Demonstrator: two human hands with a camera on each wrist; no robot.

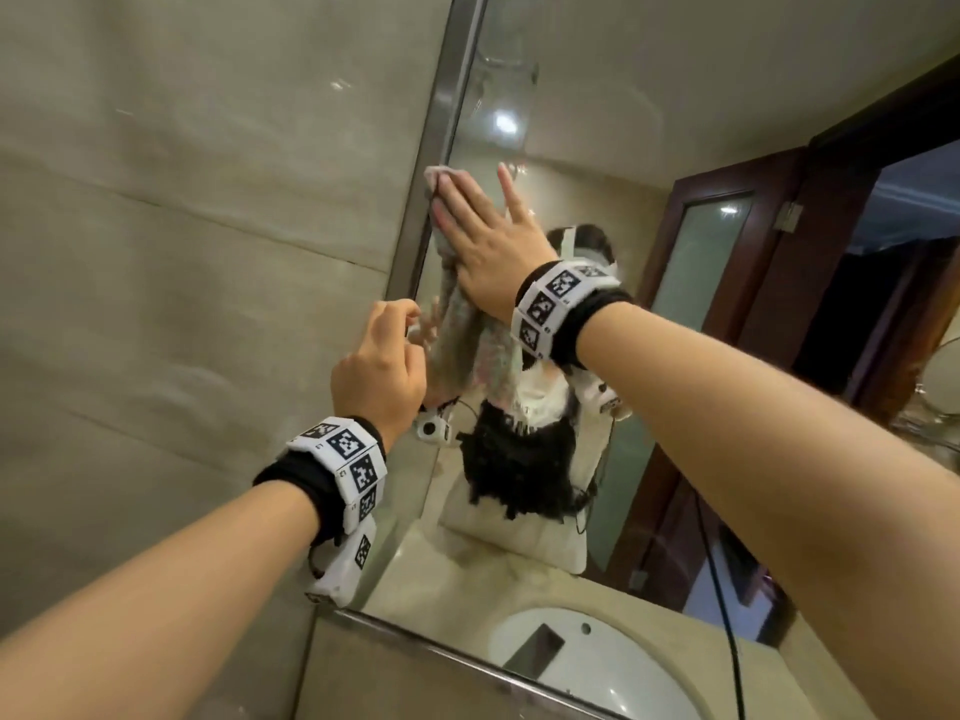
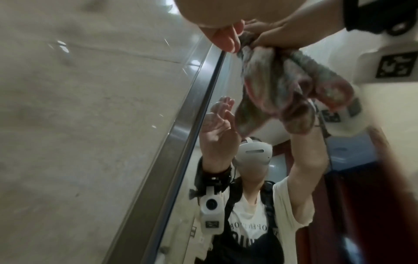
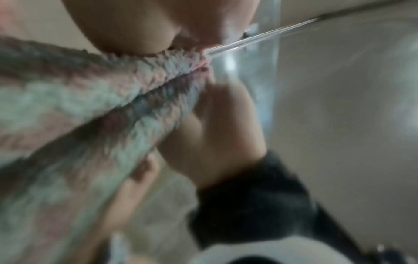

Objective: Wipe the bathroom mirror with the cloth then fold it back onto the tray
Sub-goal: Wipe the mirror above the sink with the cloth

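On the bathroom mirror (image 1: 597, 148), close to its left frame, my right hand (image 1: 467, 210) lies flat with straight fingers and presses the pink-and-grey cloth (image 1: 462, 345) to the glass. The rest of the cloth hangs down under the palm. My left hand (image 1: 395, 345) hovers lower, fingers loosely bent beside the hanging end; I cannot tell if it touches. In the left wrist view the cloth (image 2: 282, 85) dangles from the right hand (image 2: 271, 35), and the mirror image shows the left palm open. The right wrist view is blurred, with the cloth (image 3: 68, 107) filling its left side. No tray is in view.
A metal frame (image 1: 441, 148) bounds the mirror on the left and along the bottom, with beige tiled wall (image 1: 182, 252) beyond it. The glass reflects a white sink (image 1: 587, 667), a dark wooden door (image 1: 727, 252) and me. A small round stand mirror (image 1: 940, 387) is at the right edge.
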